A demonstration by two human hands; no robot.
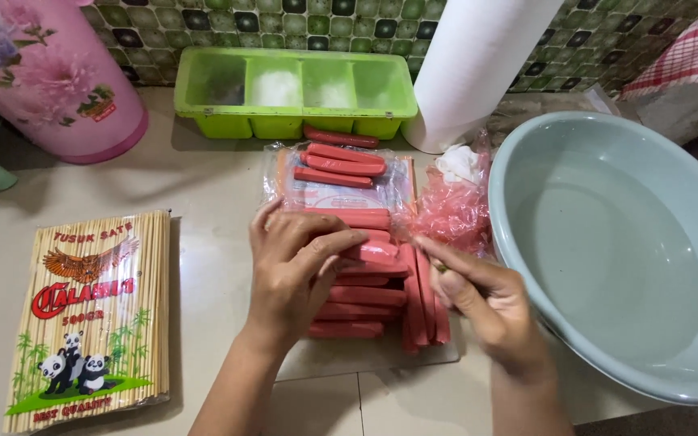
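Sausages (357,295): smooth, glossy casings. Wrapper (393,190): clear crinkled plastic. Basin (624,242): smooth pale plastic. Compartment tray (292,85): green plastic. Skewers (94,319): bamboo, glossy-bagged. Paper towel roll (478,64): matt.

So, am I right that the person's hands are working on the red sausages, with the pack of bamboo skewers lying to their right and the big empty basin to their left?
Not quite: the sides are swapped. In the head view, the left hand and right hand are indeed on the red sausages, but the pack of bamboo skewers lies to their left, and the big empty basin sits to their right.
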